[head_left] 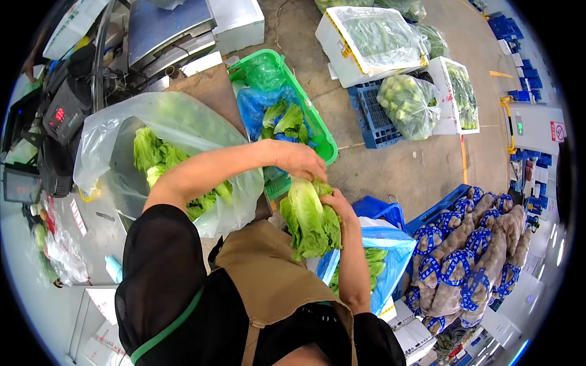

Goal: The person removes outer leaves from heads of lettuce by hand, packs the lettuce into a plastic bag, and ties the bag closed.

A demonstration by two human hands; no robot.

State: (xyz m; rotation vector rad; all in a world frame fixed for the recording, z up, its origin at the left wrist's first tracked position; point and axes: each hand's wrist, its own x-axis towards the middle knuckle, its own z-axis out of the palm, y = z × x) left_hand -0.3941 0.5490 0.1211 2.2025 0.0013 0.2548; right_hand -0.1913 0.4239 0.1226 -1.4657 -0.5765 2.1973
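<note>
A leafy green lettuce [310, 216] hangs in front of my apron, its stem end up and its leaves down. My right hand [339, 206] grips it from the right side, near the top. Over the stem end, my left hand [299, 161] curls its fingers down against the lettuce; the fingertips are partly hidden. Under my left forearm lies a large clear plastic bag [101, 143], with more lettuce [160, 155] inside. Just beyond my left hand stands a green crate [317, 125] holding blue plastic and loose leaves [287, 119].
Lettuce in a blue bag [397, 250] stands beside my right forearm. Mesh sacks [470, 262] are piled at the right. Ahead are a white foam box [348, 55], a blue pallet [373, 116] and a bagged green vegetable [409, 104]. A scale display [61, 113] is at the left.
</note>
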